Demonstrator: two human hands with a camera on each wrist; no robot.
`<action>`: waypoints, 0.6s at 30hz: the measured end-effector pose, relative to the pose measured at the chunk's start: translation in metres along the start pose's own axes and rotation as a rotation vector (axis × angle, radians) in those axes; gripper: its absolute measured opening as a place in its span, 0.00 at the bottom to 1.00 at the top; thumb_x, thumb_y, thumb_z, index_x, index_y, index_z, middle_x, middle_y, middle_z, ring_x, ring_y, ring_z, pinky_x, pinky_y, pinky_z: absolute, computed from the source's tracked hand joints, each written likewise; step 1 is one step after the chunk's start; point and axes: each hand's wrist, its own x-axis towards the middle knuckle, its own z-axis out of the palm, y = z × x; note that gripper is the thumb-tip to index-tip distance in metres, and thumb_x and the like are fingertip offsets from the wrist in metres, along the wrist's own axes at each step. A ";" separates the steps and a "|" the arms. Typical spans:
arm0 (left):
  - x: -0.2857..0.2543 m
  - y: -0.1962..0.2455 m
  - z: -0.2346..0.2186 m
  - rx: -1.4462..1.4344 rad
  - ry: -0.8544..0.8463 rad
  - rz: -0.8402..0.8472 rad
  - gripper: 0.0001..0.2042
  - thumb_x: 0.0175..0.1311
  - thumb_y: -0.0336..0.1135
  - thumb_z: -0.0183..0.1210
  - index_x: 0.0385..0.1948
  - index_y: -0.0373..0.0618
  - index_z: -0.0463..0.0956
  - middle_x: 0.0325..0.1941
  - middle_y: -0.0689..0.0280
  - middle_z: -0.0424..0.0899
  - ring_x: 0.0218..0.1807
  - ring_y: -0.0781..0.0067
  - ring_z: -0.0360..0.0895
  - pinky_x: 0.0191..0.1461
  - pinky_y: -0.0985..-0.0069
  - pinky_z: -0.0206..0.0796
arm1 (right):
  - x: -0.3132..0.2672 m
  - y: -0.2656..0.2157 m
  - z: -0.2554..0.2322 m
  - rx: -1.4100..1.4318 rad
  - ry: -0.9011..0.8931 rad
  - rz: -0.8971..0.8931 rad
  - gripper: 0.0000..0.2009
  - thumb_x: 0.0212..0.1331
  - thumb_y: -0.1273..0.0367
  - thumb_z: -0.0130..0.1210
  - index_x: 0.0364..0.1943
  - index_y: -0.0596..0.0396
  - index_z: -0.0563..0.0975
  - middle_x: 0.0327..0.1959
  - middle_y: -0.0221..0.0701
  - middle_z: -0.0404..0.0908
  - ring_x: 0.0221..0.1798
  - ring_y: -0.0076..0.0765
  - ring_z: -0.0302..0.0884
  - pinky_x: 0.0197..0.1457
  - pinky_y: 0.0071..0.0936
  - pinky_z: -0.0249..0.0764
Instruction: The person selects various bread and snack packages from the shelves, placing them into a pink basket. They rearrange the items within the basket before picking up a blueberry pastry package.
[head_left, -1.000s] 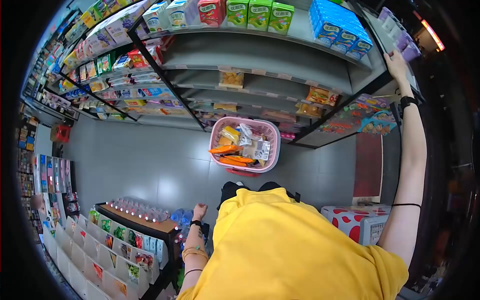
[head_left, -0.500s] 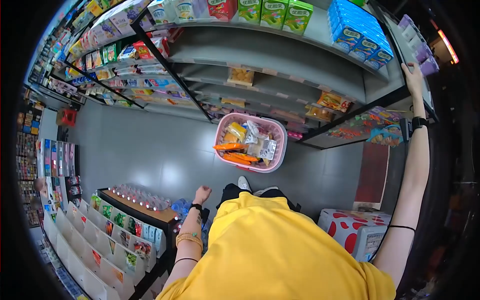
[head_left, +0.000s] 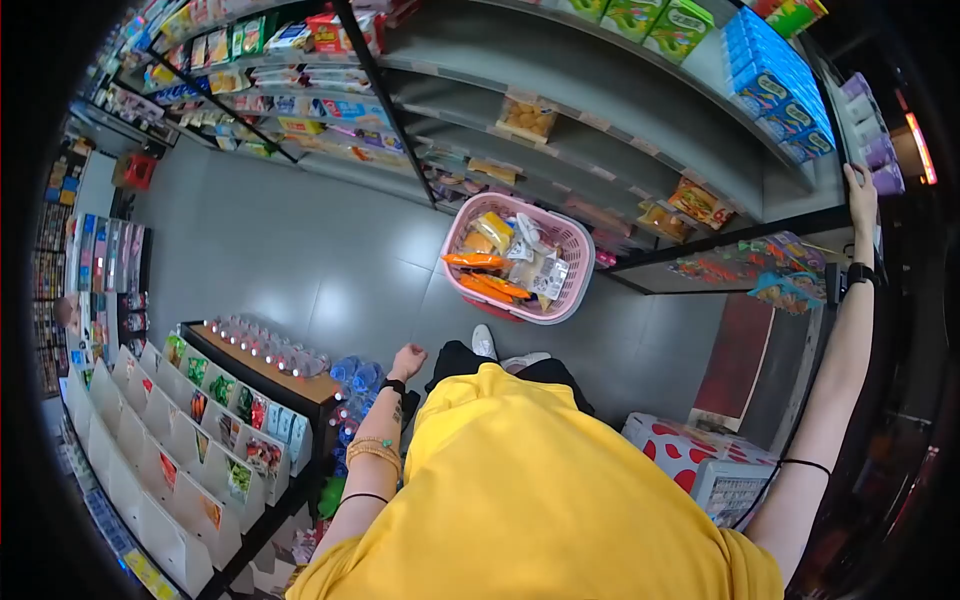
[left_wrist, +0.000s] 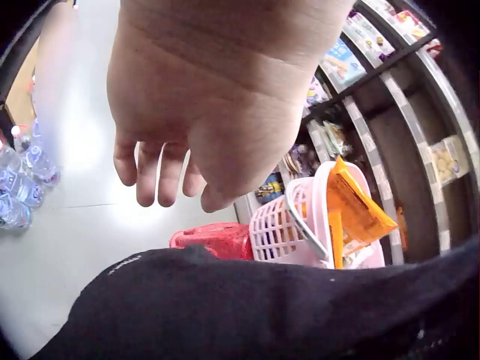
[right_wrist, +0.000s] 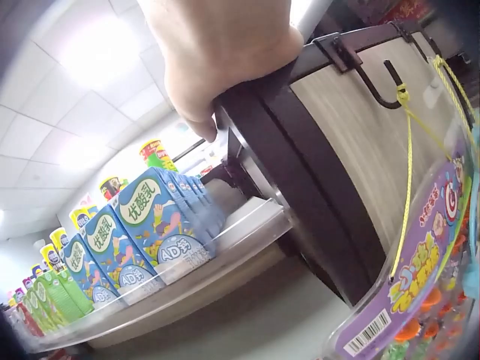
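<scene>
My right hand [head_left: 862, 195] grips the upper corner of the dark shelf frame [right_wrist: 300, 157]. In the right wrist view its thumb hooks over the inner edge, and the other fingers are hidden. Blue drink cartons [right_wrist: 154, 214] stand on the shelf near that hand. My left hand [head_left: 408, 361] hangs at my side and holds nothing; its fingers dangle loosely in the left wrist view. On the floor before my feet, a pink shopping basket [left_wrist: 274, 232] contains orange packets [left_wrist: 356, 206] and other packaged food.
Bottled water [head_left: 360, 375] and a white tiered rack [head_left: 150, 470] of packets stand to the left. Snack bags [head_left: 785, 285] hang on the shelf's end panel. Purple-and-white cups [head_left: 878, 150] sit beyond the right hand. A red-spotted box [head_left: 665, 440] is at lower right.
The head view has shifted, so the shelves and basket appear farther right. My right hand stays on the shelf frame throughout, and my left hand still hangs free.
</scene>
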 end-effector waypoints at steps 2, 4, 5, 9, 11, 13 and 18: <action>-0.002 -0.034 0.004 -0.041 -0.016 -0.076 0.21 0.58 0.48 0.65 0.47 0.41 0.82 0.47 0.53 0.88 0.55 0.53 0.83 0.60 0.63 0.73 | -0.001 0.001 0.001 0.004 0.016 -0.019 0.27 0.64 0.45 0.58 0.56 0.51 0.80 0.51 0.53 0.83 0.60 0.58 0.78 0.63 0.41 0.70; -0.005 -0.061 0.007 -0.071 -0.010 -0.131 0.21 0.58 0.48 0.65 0.46 0.40 0.82 0.48 0.53 0.88 0.55 0.52 0.83 0.60 0.63 0.73 | -0.001 0.002 0.000 0.023 0.005 -0.032 0.27 0.65 0.45 0.58 0.56 0.51 0.80 0.50 0.53 0.83 0.59 0.58 0.78 0.63 0.41 0.70; -0.009 -0.072 0.010 -0.080 0.002 -0.152 0.21 0.57 0.48 0.65 0.46 0.41 0.82 0.48 0.52 0.88 0.55 0.52 0.83 0.60 0.63 0.73 | 0.002 0.004 0.000 0.032 -0.001 -0.039 0.27 0.65 0.45 0.57 0.56 0.51 0.80 0.50 0.52 0.83 0.59 0.59 0.78 0.62 0.41 0.70; -0.017 -0.098 0.021 -0.134 -0.020 -0.221 0.22 0.57 0.48 0.66 0.47 0.41 0.83 0.47 0.52 0.88 0.54 0.52 0.84 0.60 0.63 0.74 | 0.004 0.007 0.004 0.052 -0.029 -0.018 0.26 0.68 0.48 0.55 0.58 0.53 0.78 0.54 0.47 0.82 0.62 0.51 0.77 0.64 0.35 0.68; -0.012 -0.102 0.026 -0.138 -0.011 -0.217 0.22 0.56 0.48 0.66 0.45 0.41 0.83 0.46 0.52 0.88 0.54 0.52 0.84 0.59 0.63 0.74 | 0.007 0.010 0.006 0.066 -0.035 -0.062 0.27 0.67 0.47 0.56 0.57 0.54 0.78 0.54 0.47 0.82 0.62 0.50 0.77 0.65 0.35 0.68; -0.019 -0.095 0.027 -0.155 -0.001 -0.209 0.21 0.55 0.48 0.66 0.44 0.41 0.83 0.46 0.52 0.88 0.53 0.53 0.84 0.59 0.63 0.74 | 0.007 0.008 0.005 0.115 -0.040 -0.039 0.28 0.66 0.47 0.58 0.56 0.57 0.79 0.55 0.47 0.82 0.62 0.48 0.77 0.66 0.35 0.67; -0.005 -0.070 0.022 -0.229 0.070 -0.146 0.20 0.55 0.48 0.65 0.41 0.39 0.82 0.40 0.53 0.89 0.47 0.55 0.86 0.54 0.64 0.75 | 0.002 0.003 0.005 0.002 0.024 -0.064 0.29 0.64 0.46 0.58 0.54 0.57 0.80 0.55 0.48 0.82 0.63 0.52 0.77 0.66 0.38 0.68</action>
